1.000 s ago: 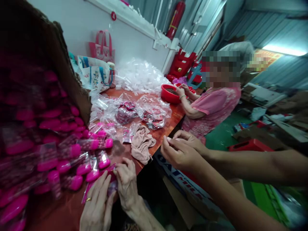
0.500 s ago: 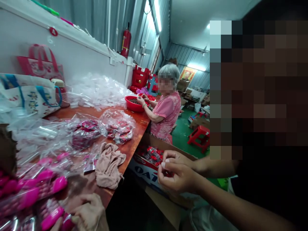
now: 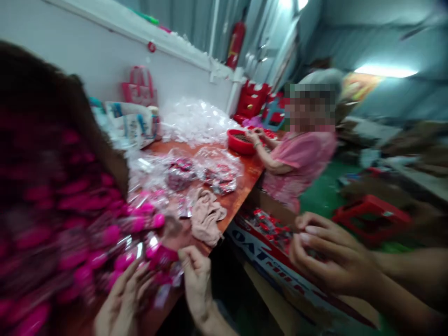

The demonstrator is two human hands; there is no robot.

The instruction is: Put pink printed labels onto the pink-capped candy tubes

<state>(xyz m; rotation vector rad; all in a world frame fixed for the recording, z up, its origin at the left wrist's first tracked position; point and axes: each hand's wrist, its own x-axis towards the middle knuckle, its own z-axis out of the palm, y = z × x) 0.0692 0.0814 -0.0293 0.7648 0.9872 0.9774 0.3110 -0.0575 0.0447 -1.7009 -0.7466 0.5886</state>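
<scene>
My right hand (image 3: 199, 275) pinches the edge of a glossy magenta packet (image 3: 164, 259) with clear plastic around it, over the table's front edge. To its left, my left hand (image 3: 124, 296) has its fingers stretched and slightly apart, close against the packet and the heap. Its thumb is hidden, and blur obscures whether its fingertips touch the packet. Around both hands lie many clear tubes with bright pink caps (image 3: 110, 234) and small pink pieces inside. They spill from a brown carton (image 3: 101, 126) lying on its side at left.
A crumpled beige cloth (image 3: 206, 217) and bagged packets (image 3: 220, 177) lie on the table (image 3: 245, 186). Behind is a heap of clear plastic (image 3: 196, 121). At right, a co-worker's hands (image 3: 329, 252) are above an oat milk carton (image 3: 273, 268). Another person works at a red basin (image 3: 240, 142).
The view has swung left, showing more of the brown carton and pink-capped tubes. My hands have come further into view, with the magenta packet now at my right fingertips.
</scene>
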